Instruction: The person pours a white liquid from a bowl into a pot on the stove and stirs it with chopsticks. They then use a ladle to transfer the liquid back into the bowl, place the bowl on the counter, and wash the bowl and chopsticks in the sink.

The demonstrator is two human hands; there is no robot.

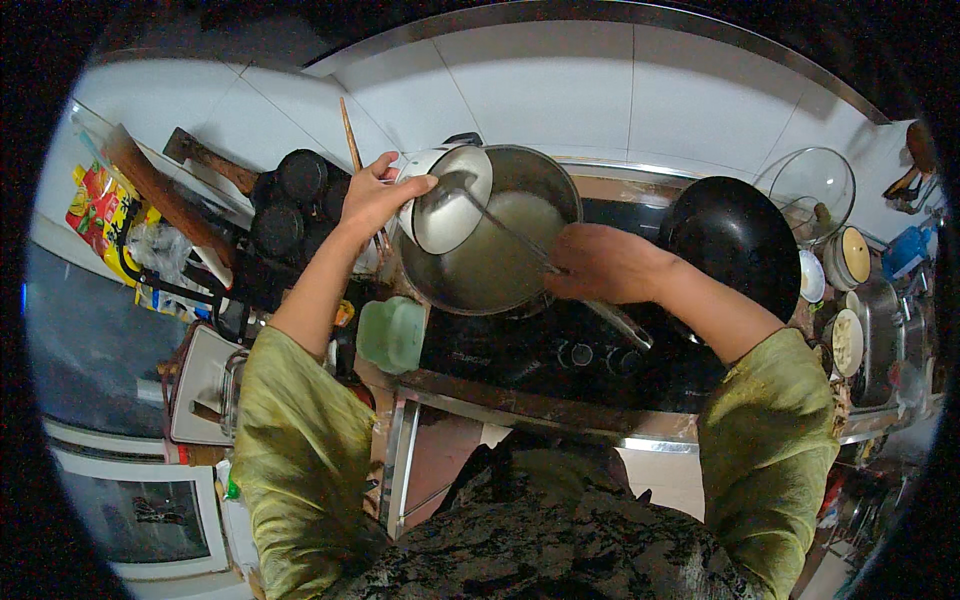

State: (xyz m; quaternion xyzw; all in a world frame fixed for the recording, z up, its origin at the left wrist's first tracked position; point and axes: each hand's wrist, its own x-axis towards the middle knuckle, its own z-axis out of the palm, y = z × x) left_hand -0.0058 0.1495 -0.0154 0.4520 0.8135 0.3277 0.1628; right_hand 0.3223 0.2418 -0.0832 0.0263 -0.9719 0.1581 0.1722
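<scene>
My left hand (382, 196) grips the rim of a white bowl (452, 214), thumb over the edge, tilted above the left side of a large metal pot (570, 196). My right hand (600, 262) is closed around the thin handle of a ladle (502, 226), whose head reaches into the bowl. Pale, cloudy liquid (510, 255) lies in the pot, which stands on a black stove top (495, 352). The bowl's contents are hard to make out.
A black wok (731, 240) stands at the right, with a glass lid (814, 187) behind it. A green plastic container (391, 334) is at the stove's left front. Chopsticks (349, 131) stand upright behind my left hand. Small bowls and a sink (876, 345) are far right.
</scene>
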